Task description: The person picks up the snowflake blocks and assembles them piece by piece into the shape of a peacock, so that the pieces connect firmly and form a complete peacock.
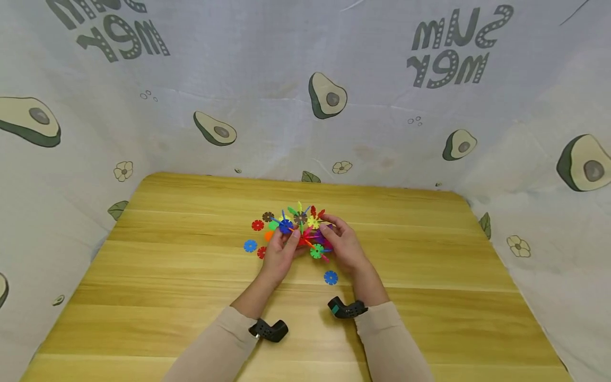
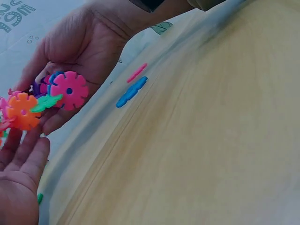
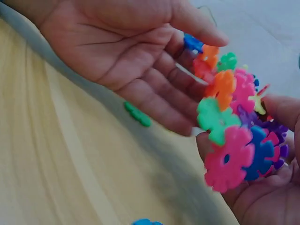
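A cloth-walled booth — avocado-print fabric (image 1: 267,127) surrounds a wood-grain table (image 1: 429,254) on three sides.

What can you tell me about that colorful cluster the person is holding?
The colorful cluster is made of flower-shaped discs with notched rims, seemingly plastic, joined at many angles into an irregular, spiky form. Pink, orange, green, blue, purple, yellow, red and brown show; one pink disc has a small central hole. It is held over the wooden table, the left hand and right hand gripping it from opposite sides.
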The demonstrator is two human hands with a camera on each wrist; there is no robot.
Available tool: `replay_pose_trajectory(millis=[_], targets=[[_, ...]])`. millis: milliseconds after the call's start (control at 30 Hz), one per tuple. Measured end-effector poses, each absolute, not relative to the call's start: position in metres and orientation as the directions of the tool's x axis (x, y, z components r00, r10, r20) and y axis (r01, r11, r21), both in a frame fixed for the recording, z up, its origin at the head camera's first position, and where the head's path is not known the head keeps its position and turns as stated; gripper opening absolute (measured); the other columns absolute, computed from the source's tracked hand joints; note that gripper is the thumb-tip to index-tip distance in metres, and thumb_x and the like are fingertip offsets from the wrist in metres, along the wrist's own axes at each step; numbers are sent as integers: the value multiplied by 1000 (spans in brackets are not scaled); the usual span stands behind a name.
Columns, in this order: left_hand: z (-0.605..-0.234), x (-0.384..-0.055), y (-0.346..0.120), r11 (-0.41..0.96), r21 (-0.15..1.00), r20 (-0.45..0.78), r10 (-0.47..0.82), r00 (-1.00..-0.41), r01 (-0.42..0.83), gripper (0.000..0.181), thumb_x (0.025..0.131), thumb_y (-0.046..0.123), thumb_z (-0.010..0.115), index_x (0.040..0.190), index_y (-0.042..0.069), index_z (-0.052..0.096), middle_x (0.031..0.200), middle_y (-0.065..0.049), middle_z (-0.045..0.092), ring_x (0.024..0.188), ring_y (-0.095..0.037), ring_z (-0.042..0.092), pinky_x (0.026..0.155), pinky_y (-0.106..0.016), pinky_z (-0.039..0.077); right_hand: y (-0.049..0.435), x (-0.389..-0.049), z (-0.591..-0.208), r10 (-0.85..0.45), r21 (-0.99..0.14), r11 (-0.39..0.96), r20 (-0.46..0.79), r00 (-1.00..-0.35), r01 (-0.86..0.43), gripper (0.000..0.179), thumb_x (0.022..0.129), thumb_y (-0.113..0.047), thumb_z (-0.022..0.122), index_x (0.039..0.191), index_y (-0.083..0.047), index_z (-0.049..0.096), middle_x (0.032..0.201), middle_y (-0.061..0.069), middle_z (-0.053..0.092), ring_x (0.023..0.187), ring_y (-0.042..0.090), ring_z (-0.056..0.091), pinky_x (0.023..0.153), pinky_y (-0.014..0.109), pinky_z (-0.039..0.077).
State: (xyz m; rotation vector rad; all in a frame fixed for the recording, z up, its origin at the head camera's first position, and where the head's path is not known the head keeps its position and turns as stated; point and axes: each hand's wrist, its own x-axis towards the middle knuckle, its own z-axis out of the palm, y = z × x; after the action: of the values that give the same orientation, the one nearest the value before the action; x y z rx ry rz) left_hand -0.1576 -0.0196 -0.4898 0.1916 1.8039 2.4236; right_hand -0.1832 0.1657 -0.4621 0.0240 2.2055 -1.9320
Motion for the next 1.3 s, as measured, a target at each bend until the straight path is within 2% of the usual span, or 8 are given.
replay_pose_trajectory(millis=[300,500,567,700,867,1033,1167,1300], targets=[[-491,-159,-19,-201,968,-87,301,-950,-152,62,108,23,51,157,-6,26,142,-32,56,128,-44,61,105,-42,54,206,-188,-458,-9,-981,-7,-193,-981,193,45,107,-23,54,147,-1,46,112,-1,62,90,4,66,77,19,60],[-489,-158,-20,-163,975,-91,338,-937,-154,53,109,21,49,153,-6,37,141,-31,57,126,-41,63,104,-41,55,238,-190,-460,144,-967,-53,-253,-957,248,49,107,-28,54,148,-3,44,105,-9,60,84,1,63,71,16,57],[-489,-158,-20,-162,975,-89,341,-936,-152,50,108,20,49,151,-6,40,139,-31,58,125,-40,64,103,-40,55,245,-191,-461,196,-963,-25,-267,-944,267,50,107,-31,54,149,-6,44,110,-5,60,86,3,61,69,16,56],[-488,-157,-19,-122,985,-76,346,-935,-126,45,107,18,53,146,-5,47,135,-29,62,120,-38,67,100,-38,58,254,-190,-461,303,-936,182,-238,-923,301,52,106,-38,54,151,-13,45,138,9,54,112,13,55,88,19,53],[-488,-150,-15,145,988,-10,428,-904,58,38,103,21,62,138,3,59,123,-14,71,109,-24,70,93,-27,60,258,-187,-461,360,-860,432,-114,-926,274,50,107,-38,51,151,-12,47,138,22,54,120,32,52,101,41,47],[-487,-142,-11,372,855,87,585,-806,362,34,99,25,68,131,13,68,127,-2,71,112,-18,63,97,-29,55,263,-181,-452,377,-787,543,-82,-922,293,54,108,-39,48,154,-12,43,146,23,55,134,40,52,113,54,46],[-487,-140,-10,415,764,117,664,-739,494,30,98,26,69,127,18,71,130,3,70,119,-18,56,102,-31,49,267,-174,-437,357,-775,564,-82,-930,285,52,107,-37,50,152,-11,46,156,17,49,145,40,43,120,56,39],[-487,-139,-9,429,713,98,722,-685,555,23,100,27,67,122,22,74,136,6,66,122,-16,50,103,-31,45,269,-166,-421,242,-739,633,-95,-966,231,43,106,-34,55,141,-9,58,137,17,61,125,36,56,103,46,53]])
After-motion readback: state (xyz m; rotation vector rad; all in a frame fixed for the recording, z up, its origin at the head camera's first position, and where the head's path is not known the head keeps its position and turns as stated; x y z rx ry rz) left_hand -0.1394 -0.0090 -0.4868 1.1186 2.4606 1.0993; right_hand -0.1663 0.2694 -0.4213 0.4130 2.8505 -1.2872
